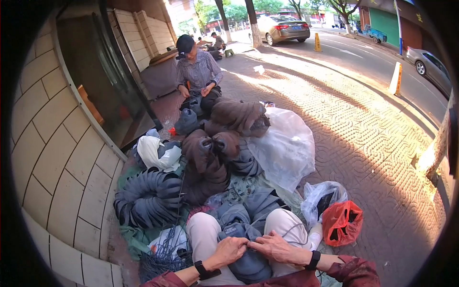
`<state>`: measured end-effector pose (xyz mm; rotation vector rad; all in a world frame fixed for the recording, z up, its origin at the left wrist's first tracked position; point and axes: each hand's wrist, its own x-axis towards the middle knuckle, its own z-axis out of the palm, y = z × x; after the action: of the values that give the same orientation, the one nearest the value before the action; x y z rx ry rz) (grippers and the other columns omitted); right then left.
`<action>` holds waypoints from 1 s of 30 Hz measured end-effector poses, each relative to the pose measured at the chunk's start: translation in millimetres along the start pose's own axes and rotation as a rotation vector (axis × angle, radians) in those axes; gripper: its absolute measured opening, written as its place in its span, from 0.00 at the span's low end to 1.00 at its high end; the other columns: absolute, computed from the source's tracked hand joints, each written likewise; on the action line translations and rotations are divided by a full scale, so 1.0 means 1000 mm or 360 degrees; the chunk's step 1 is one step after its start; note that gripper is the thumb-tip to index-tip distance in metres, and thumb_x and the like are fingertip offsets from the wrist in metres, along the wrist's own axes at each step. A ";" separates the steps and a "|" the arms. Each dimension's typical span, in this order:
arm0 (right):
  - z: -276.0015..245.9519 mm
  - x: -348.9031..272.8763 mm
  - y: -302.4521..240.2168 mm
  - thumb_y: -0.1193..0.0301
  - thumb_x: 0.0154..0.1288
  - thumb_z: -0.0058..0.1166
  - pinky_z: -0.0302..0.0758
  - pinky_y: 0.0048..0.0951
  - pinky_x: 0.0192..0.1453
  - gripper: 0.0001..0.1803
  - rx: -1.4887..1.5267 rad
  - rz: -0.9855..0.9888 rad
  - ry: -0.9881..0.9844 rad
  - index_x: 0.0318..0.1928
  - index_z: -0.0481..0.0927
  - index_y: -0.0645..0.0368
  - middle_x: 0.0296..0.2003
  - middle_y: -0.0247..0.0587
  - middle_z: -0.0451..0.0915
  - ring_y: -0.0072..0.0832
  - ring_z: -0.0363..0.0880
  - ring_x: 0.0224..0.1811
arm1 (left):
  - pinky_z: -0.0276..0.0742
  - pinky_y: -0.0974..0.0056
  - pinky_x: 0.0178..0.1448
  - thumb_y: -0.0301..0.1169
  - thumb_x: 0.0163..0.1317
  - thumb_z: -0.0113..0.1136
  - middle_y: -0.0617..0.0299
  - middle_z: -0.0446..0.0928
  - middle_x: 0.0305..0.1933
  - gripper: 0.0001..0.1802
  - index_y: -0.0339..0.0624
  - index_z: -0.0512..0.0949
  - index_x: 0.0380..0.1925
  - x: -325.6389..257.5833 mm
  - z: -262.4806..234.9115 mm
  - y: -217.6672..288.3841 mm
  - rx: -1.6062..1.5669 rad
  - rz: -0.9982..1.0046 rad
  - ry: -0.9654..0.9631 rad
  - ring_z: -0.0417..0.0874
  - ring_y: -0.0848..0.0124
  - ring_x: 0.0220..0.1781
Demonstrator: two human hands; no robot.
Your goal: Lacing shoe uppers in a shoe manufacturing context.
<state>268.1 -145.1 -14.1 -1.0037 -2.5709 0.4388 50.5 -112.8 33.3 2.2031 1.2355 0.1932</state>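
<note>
Both hands meet over the lap: left hand (228, 250) and right hand (273, 248), wrists bent inward, each grip pinched shut on the grey-blue fabric piece (241, 233) lying between the knees.

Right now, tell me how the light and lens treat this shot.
Head view: harsh sun burns out the white bag and street; both hands on the grey cloth sit in soft shade; fisheye bends the tiled wall and blacks the corners.

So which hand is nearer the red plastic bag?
Right. The right hand works the grey cloth on the lap, closer to the red plastic bag; the left hand sits farther left.
</note>
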 end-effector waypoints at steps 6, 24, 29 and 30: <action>-0.001 -0.003 0.002 0.69 0.63 0.52 0.63 0.38 0.45 0.30 0.0008 -0.0026 -0.0025 0.67 0.68 0.49 0.40 0.33 0.77 0.32 0.79 0.41 | 0.79 0.45 0.47 0.32 0.59 0.55 0.42 0.83 0.34 0.13 0.42 0.85 0.38 0.015 -0.002 0.001 0.0130 0.0075 -0.0387 0.84 0.44 0.41; 0.010 -0.013 0.009 0.70 0.62 0.51 0.64 0.37 0.46 0.25 0.0087 -0.0180 0.0220 0.61 0.70 0.53 0.38 0.35 0.76 0.32 0.78 0.41 | 0.79 0.48 0.37 0.34 0.54 0.57 0.41 0.82 0.26 0.13 0.34 0.83 0.27 0.036 0.002 -0.008 0.0042 0.0082 -0.0519 0.85 0.45 0.31; 0.005 -0.013 0.008 0.71 0.61 0.53 0.63 0.36 0.47 0.27 0.0100 -0.0147 0.0192 0.62 0.70 0.54 0.38 0.35 0.76 0.31 0.78 0.42 | 0.80 0.45 0.41 0.33 0.55 0.57 0.40 0.82 0.29 0.11 0.35 0.83 0.26 0.032 0.004 0.002 0.0259 0.0071 -0.0405 0.84 0.41 0.36; 0.006 -0.012 0.008 0.71 0.61 0.54 0.63 0.36 0.47 0.28 0.0108 -0.0143 0.0227 0.63 0.69 0.54 0.38 0.35 0.76 0.31 0.78 0.42 | 0.81 0.44 0.42 0.32 0.54 0.56 0.39 0.82 0.28 0.10 0.36 0.83 0.26 0.030 0.004 0.005 0.0322 0.0097 -0.0362 0.84 0.41 0.35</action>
<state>278.8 -149.0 -25.5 -0.8605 -2.4456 0.4121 72.8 -91.7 28.2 2.3593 1.1037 -0.1624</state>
